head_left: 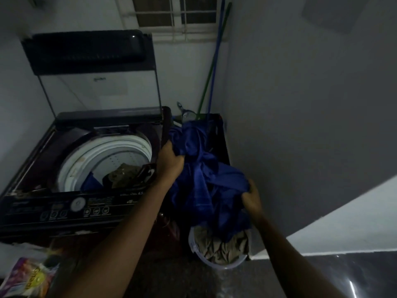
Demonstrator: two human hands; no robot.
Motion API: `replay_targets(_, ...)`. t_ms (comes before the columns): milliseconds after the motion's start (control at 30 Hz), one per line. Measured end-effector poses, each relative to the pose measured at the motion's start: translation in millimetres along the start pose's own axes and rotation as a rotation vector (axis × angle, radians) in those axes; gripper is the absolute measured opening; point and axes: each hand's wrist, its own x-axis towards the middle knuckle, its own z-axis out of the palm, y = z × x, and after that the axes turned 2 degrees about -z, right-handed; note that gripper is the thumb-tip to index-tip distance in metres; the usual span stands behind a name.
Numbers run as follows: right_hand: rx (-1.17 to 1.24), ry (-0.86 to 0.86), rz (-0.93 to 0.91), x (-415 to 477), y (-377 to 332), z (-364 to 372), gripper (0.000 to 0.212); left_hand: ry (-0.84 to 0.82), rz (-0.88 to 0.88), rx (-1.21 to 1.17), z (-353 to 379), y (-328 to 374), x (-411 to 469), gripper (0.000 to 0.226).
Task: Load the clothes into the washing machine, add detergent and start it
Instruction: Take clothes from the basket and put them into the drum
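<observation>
The top-loading washing machine [32, 166] stands at the left with its lid [86, 50] raised. Its white drum [107, 151] holds a blue piece and an olive-brown garment [122, 173]. To its right a large blue cloth [206, 173] hangs in the air above a white bucket [194, 247]. My left hand [170, 161] grips the cloth's upper left part, close to the machine's right edge. My right hand [252, 197] grips its lower right part. The bucket holds a crumpled beige cloth [221, 246]. A colourful detergent packet [28, 278] lies at the bottom left.
A grey wall [311, 104] closes in the right side. Green and blue broom handles [211, 67] lean in the corner beneath a barred window [176, 14]. A dark crate [217, 125] sits behind the cloth. The control panel [64, 209] faces me at the machine's front.
</observation>
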Motion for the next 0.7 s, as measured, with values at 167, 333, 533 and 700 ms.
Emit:
replay_targets(167,-0.160,0.048,-0.126,18.6,-47.6,-3.4,0.021,-0.116,-0.020,0.442,19.7,-36.5,-14.9,0.055)
replay_targets(333,-0.245,-0.049,-0.215,18.9,-96.9,20.3,0.031,-0.638,-0.102,-0.062,26.4,-35.9,-31.5,0.083)
replay_targets(533,-0.076,-0.293,-0.077,13.7,-122.6,36.4,0.036,-0.372,-0.064,-0.170,35.9,-34.4,-40.8,0.089)
replay_targets(700,0.171,-0.476,-0.008,12.0,-125.9,24.9,0.062,-0.097,-0.111,-0.126,38.6,-22.0,-31.9,0.064)
